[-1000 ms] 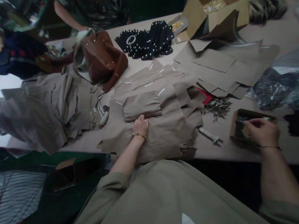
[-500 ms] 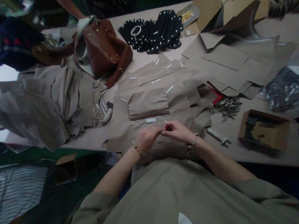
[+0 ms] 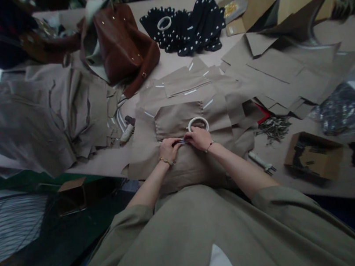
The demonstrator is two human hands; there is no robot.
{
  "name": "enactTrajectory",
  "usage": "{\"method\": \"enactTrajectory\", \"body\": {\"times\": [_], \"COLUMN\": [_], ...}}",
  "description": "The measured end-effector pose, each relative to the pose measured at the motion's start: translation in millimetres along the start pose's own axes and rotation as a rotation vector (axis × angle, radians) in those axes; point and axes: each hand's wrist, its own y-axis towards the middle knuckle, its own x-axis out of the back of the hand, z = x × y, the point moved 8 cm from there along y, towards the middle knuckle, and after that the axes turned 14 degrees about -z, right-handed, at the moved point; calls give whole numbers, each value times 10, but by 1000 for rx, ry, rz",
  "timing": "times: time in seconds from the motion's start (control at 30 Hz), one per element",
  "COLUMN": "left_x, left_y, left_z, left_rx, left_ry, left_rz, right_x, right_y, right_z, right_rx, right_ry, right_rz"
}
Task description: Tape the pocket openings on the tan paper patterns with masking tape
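Both hands meet at the lower edge of a beige fabric pocket (image 3: 175, 117) that lies on stacked beige cloth pieces (image 3: 189, 169). My left hand (image 3: 168, 148) is closed, with its fingertips on one end of a small dark strip with light marks (image 3: 182, 141). My right hand (image 3: 200, 137) is closed at the other end of that strip. Just beyond the right fingers a white roll of tape (image 3: 206, 123) stands out over the pocket; whether it hangs from the hand or rests on the cloth is unclear.
A brown leather bag (image 3: 120, 43) and black dotted fabric (image 3: 201, 25) lie at the back. Crumpled beige cloth (image 3: 57, 111) is piled left. On the right are a small open box (image 3: 314, 154), a pale-handled tool (image 3: 260, 160), metal pieces (image 3: 273, 127) and plastic bags (image 3: 346, 103).
Both hands have moved forward to the pocket's lower edge. The white roll now shows by my right hand, and the marked strip shows between the fingers. The view has shifted slightly.
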Motion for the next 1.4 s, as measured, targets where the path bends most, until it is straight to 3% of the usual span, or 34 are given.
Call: {"method": "enactTrajectory", "body": {"times": [0.47,0.6,0.8,1.07,1.23,1.4], "left_x": [-97,-121,-30,-113,-142,-232], "left_y": [105,125,137,107,298,676], "left_z": [53,-26,-19,-49,-79,-22], "left_rx": [92,29,-16,-155,-289,-189], "left_ry": [125,175,75,261,258,360], "left_rz": [71,105,157,179,385,529], "right_x": [-30,4,5,-5,-67,-58], "right_y": [105,84,110,197,249,249], "right_z": [-29,-18,-50,-66,-5,55], "right_rx": [-46,-38,-39,-156,-238,-199], "right_ry": [65,104,138,135,61,39], "right_rz": [33,8,47,82,96,96]}}
